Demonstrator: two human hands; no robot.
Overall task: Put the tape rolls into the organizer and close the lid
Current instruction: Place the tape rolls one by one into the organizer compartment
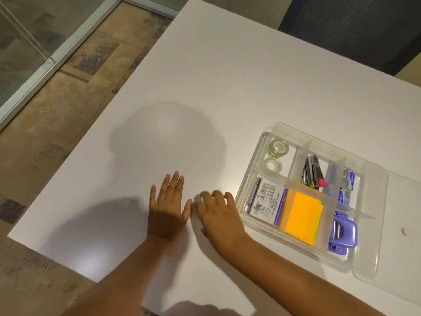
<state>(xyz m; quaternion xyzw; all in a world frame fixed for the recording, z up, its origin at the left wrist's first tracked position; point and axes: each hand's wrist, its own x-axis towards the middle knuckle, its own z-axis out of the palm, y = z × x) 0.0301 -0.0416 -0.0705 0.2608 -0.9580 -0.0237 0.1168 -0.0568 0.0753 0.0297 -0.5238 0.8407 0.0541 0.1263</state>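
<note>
Left of the organizer (257, 179) the table (205, 76) lies bare — only two flat hands block its near-left corner.

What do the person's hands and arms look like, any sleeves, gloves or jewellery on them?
Both arms are bare from the bottom edge of the picture to the wrists, with no sleeves in view. The left hand and the right hand wear no gloves, and no rings, watch or bracelets show. The right hand's fingers are somewhat blurred, so fine detail there cannot be told.
</note>
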